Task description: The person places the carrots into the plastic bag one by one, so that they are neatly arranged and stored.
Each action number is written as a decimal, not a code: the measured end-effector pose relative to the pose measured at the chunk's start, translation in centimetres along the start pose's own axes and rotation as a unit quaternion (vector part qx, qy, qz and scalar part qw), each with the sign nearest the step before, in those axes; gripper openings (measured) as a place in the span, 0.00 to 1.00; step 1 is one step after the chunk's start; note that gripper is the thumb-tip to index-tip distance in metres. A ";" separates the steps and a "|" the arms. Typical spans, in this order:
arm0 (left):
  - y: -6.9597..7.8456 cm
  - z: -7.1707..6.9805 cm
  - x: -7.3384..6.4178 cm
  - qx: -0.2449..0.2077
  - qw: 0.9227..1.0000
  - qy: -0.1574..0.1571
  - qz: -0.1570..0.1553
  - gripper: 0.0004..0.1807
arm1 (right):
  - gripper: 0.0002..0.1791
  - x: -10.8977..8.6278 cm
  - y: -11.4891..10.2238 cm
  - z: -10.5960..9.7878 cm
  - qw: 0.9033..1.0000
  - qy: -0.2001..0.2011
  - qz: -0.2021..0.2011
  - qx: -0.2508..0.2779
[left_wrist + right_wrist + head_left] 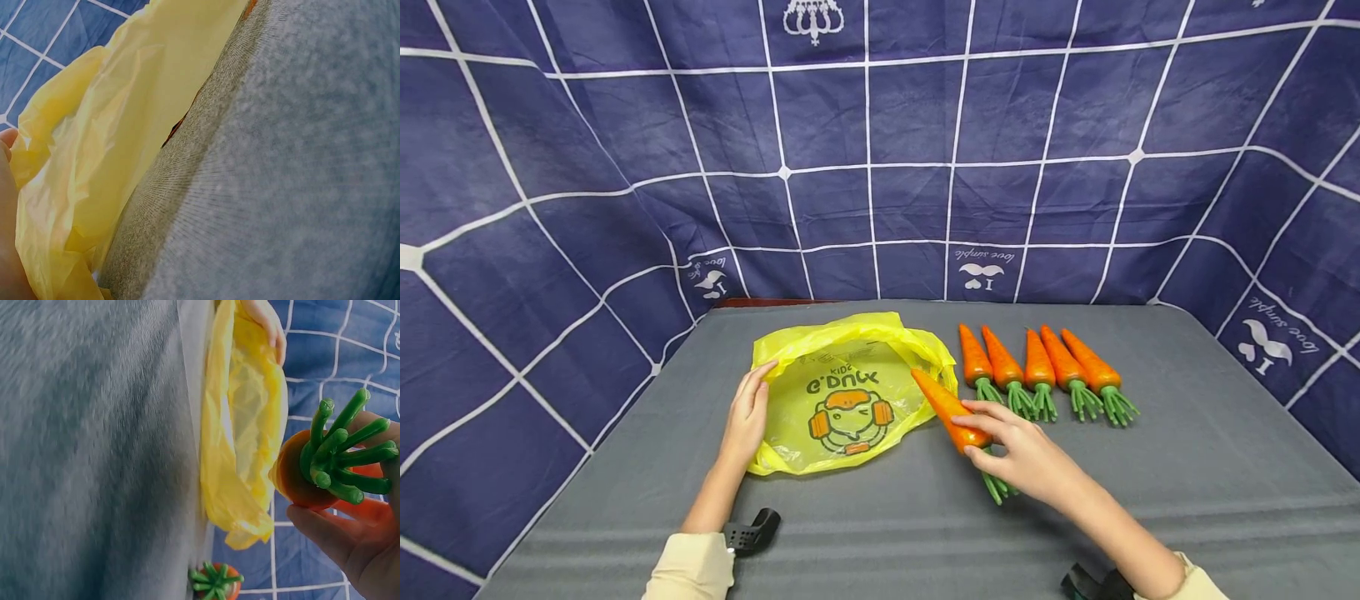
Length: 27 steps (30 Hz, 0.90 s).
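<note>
A yellow plastic bag (850, 454) with a cartoon duck print lies on the grey table, its mouth spread wide. My left hand (749, 410) holds the bag's left rim, fingertips over the edge; in the left wrist view only part of this hand (7, 206) shows beside the yellow plastic. Between thumb and fingers, my right hand (1026, 450) grips an orange carrot (942, 402) near its leafy end. The carrot's tip points up and left, over the bag's right rim. Green stems of that carrot (331, 450) face the right wrist camera.
Several more carrots (1037, 360) lie side by side right of the bag, green tops toward me. Behind the table (1187, 400) hangs a blue cloth (910, 208) with white grid lines. Black wrist straps (752, 533) are on both forearms.
</note>
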State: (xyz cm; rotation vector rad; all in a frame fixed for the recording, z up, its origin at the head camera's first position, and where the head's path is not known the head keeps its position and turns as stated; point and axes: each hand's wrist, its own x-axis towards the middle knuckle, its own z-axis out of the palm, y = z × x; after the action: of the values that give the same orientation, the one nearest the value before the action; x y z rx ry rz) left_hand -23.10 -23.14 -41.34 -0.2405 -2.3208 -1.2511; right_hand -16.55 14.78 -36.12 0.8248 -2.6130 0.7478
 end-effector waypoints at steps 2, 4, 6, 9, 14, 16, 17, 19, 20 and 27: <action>0.0 0.0 0.0 -0.001 1.000 0.000 0.003 0.20 | 0.19 0.1 -0.2 0.3 1.000 -0.003 0.001 0.002; 0.1 -0.1 0.1 -0.002 1.000 0.001 0.006 0.20 | 0.19 0.3 -0.3 0.5 1.000 -0.008 0.001 0.004; 0.1 -0.1 0.1 -0.002 1.000 0.003 0.008 0.20 | 0.19 0.5 -0.4 0.8 1.000 -0.013 0.001 0.008; 0.2 -0.1 0.1 -0.001 1.000 0.005 0.010 0.19 | 0.19 0.9 -0.6 1.1 1.000 -0.028 0.001 0.013; 0.1 0.0 -0.1 -0.002 1.000 0.007 0.007 0.19 | 0.19 1.8 -1.1 1.5 0.999 -0.049 -0.007 0.011; 0.1 0.0 -0.1 -0.004 1.000 0.008 0.007 0.19 | 0.19 2.1 -1.3 1.6 0.998 -0.054 -0.008 0.008; 0.0 0.0 -0.1 -0.003 1.000 0.008 0.008 0.19 | 0.19 2.3 -1.4 1.7 0.998 -0.056 -0.007 0.007; 0.0 0.0 0.0 -0.003 1.000 0.007 0.009 0.19 | 0.19 2.7 -1.6 2.0 0.998 -0.058 -0.005 0.010; 0.0 0.0 0.0 -0.003 1.000 0.006 0.009 0.19 | 0.19 2.9 -1.6 2.1 0.998 -0.059 -0.004 0.013; 0.0 0.1 0.1 -0.001 1.000 0.010 0.014 0.19 | 0.19 4.5 -2.3 3.4 0.998 -0.056 -0.021 0.028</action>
State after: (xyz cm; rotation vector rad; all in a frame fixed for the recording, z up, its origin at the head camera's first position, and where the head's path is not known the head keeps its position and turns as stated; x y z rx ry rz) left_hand -23.22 -23.07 -41.33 -0.2593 -2.2912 -1.2367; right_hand -19.18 9.25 -36.15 0.9625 -2.6745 0.7862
